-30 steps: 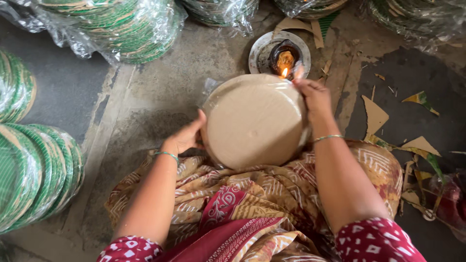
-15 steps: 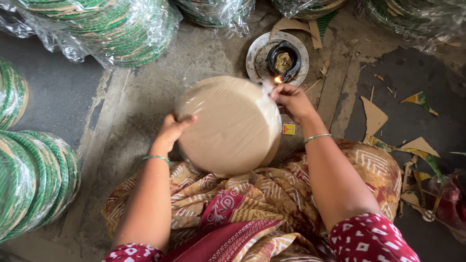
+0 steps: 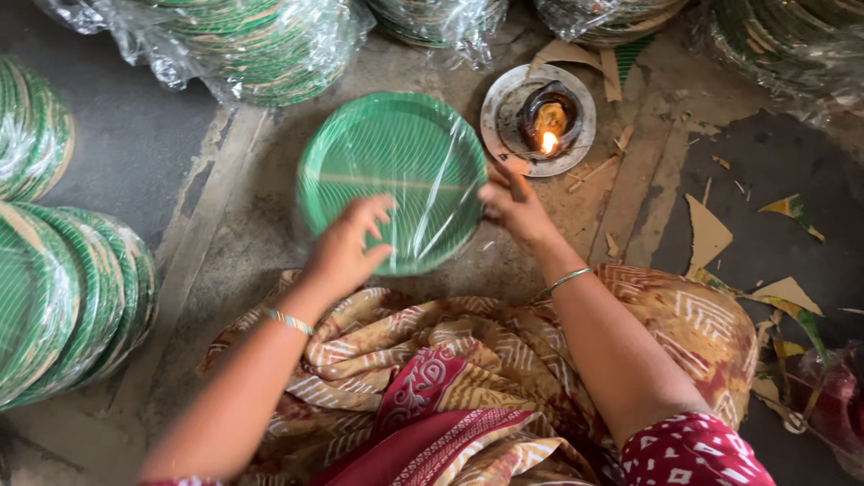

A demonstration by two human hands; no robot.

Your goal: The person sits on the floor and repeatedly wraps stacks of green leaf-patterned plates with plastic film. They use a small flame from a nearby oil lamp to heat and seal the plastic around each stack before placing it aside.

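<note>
Plastic-wrapped stacks of green plates (image 3: 72, 297) ring the floor; a round metal dish (image 3: 504, 135) holds a small burning lamp (image 3: 547, 117). A film-wrapped green plate stack (image 3: 391, 175) sits above the lap, face up. The left hand (image 3: 346, 252) cups its lower rim with fingers spread, and the right hand (image 3: 515, 209) pinches its right edge.

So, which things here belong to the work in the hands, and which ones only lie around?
In the work:
- left hand and right hand, holding the green plate stack in clear wrap
- small flame lamp on a metal dish

Lying around:
- wrapped plate stacks
- unwrapped green plates
- cardboard scraps
</note>
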